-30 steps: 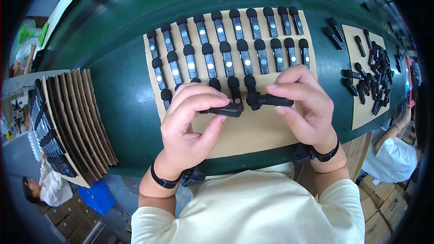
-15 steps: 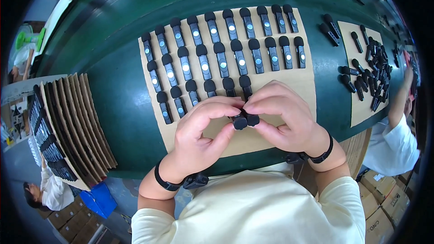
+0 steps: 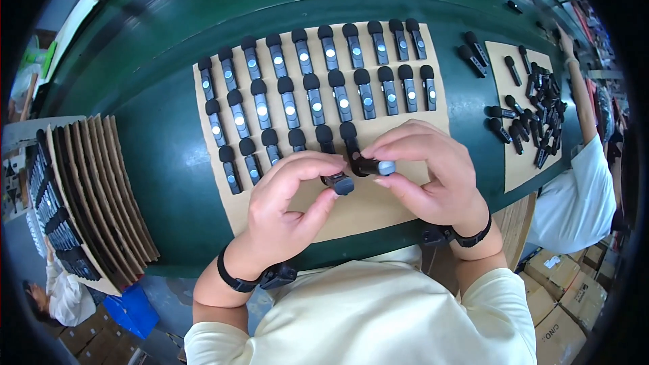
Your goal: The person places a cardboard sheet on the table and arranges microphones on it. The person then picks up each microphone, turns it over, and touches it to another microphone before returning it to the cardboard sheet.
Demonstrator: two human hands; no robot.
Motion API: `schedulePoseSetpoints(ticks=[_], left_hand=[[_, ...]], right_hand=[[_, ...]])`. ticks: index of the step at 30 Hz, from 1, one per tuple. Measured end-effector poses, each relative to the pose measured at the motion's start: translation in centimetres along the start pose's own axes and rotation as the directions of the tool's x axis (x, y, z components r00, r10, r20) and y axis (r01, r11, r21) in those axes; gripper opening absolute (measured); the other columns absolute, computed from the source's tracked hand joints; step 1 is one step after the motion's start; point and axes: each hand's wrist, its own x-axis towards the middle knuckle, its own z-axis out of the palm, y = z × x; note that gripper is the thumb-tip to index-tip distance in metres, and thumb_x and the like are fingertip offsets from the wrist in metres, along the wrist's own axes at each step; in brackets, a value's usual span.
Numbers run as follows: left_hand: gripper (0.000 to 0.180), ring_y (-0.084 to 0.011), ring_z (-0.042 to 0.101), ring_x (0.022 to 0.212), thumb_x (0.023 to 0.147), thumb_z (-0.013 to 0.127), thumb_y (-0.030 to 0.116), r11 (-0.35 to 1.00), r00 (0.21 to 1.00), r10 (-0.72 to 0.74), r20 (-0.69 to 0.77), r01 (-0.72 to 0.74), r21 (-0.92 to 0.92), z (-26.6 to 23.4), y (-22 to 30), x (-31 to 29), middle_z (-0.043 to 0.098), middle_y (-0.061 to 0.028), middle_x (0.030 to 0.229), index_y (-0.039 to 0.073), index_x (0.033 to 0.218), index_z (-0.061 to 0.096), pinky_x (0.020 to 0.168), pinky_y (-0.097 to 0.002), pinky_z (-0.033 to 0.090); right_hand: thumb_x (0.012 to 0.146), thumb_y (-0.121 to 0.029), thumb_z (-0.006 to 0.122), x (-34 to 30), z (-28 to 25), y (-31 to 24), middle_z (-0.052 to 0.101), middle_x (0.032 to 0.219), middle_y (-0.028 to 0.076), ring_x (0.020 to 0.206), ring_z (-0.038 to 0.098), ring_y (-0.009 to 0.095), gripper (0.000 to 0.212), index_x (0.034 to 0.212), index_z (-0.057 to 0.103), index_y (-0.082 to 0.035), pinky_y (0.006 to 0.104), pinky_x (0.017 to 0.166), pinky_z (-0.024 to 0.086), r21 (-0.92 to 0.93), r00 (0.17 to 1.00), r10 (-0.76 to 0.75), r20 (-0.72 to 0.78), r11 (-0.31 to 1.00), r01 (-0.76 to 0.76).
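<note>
Between the thumb and fingers of my left hand (image 3: 287, 192) is a small black wireless microphone (image 3: 341, 184), its dark end toward me. My right hand (image 3: 436, 176) pinches a second microphone (image 3: 376, 167), whose end shows pale blue-grey. The two are slightly apart, above a brown cardboard sheet (image 3: 338, 220). Rows of similar black microphones with foam tips (image 3: 314, 100) lie on that sheet, foam ends pointing away, many with a bright round spot. The nearest row ends just beyond my fingers, which partly cover its last pieces.
Loose black microphones (image 3: 537, 105) are heaped on another cardboard sheet (image 3: 517, 172) at the right of the green table (image 3: 162, 162). Upright loaded cardboard sheets (image 3: 115, 196) stand at left. A co-worker's arm (image 3: 581, 94) reaches in at right. Cartons (image 3: 554, 328) sit below.
My hands have drawn the two microphones apart. The one in my right hand has turned, so its pale end now shows. The view has shifted slightly; the co-worker's arm at right reaches farther away.
</note>
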Motion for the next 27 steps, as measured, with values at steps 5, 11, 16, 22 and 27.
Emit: schedulePoseSetpoints(ticks=[5, 11, 16, 22, 27], left_hand=[[0.032, -0.0294, 0.066, 0.096, 0.074, 0.068, -0.009, 1.0, 0.998, 0.027, 0.051, -0.027, 0.011, 0.0, 0.2, 0.2, 0.067, -0.0151, 0.104, 0.0, 0.105, 0.061, 0.084, -0.0362, 0.053], [0.033, -0.0286, 0.066, 0.092, 0.073, 0.07, -0.007, 0.996, 0.994, 0.067, 0.088, -0.071, 0.046, -0.1, 0.3, 0.5, 0.067, -0.0145, 0.103, 0.001, 0.104, 0.062, 0.08, -0.0353, 0.053], [0.033, -0.0284, 0.067, 0.092, 0.072, 0.068, -0.008, 0.997, 0.993, 0.053, 0.102, -0.058, 0.047, -0.3, 0.5, 0.5, 0.067, -0.0145, 0.102, 0.001, 0.103, 0.062, 0.081, -0.0354, 0.054], [0.032, -0.0292, 0.067, 0.098, 0.072, 0.065, -0.011, 0.997, 0.992, 0.045, 0.121, -0.052, 0.051, -0.4, 0.6, 0.5, 0.068, -0.0159, 0.102, 0.0, 0.102, 0.062, 0.086, -0.0361, 0.053], [0.03, -0.0291, 0.068, 0.095, 0.073, 0.07, -0.007, 0.996, 0.989, 0.065, 0.131, -0.072, 0.056, 0.0, 0.5, 0.4, 0.069, -0.0145, 0.1, 0.001, 0.101, 0.062, 0.084, -0.0363, 0.054]], right_hand=[[0.072, 0.005, 0.073, -0.9, -1.7, 0.5, 0.068, 0.102, 0.015, 0.087, 0.067, 0.03, 0.035, 0.103, 0.059, -0.002, 0.0362, 0.076, 0.053, -0.182, 0.997, 0.047, 0.054, 0.983, -0.036], [0.068, 0.005, 0.074, -4.0, -0.4, 2.5, 0.064, 0.11, 0.015, 0.091, 0.065, 0.031, 0.037, 0.099, 0.056, -0.005, 0.0389, 0.076, 0.053, -0.414, 0.989, 0.015, 0.147, 0.909, 0.048], [0.069, 0.004, 0.075, -4.6, 0.5, 2.1, 0.061, 0.114, 0.014, 0.09, 0.064, 0.03, 0.036, 0.097, 0.055, -0.006, 0.0381, 0.075, 0.053, -0.463, 0.976, 0.02, 0.215, 0.882, 0.083], [0.069, 0.001, 0.077, -4.4, 0.0, 2.7, 0.06, 0.115, 0.014, 0.09, 0.064, 0.029, 0.036, 0.097, 0.056, -0.005, 0.0374, 0.075, 0.053, -0.473, 0.971, 0.049, 0.235, 0.878, 0.07], [0.071, -0.002, 0.078, -3.6, 0.2, 1.1, 0.06, 0.117, 0.015, 0.09, 0.064, 0.028, 0.038, 0.103, 0.059, -0.004, 0.0369, 0.078, 0.053, -0.381, 0.98, 0.078, 0.184, 0.925, -0.002]])
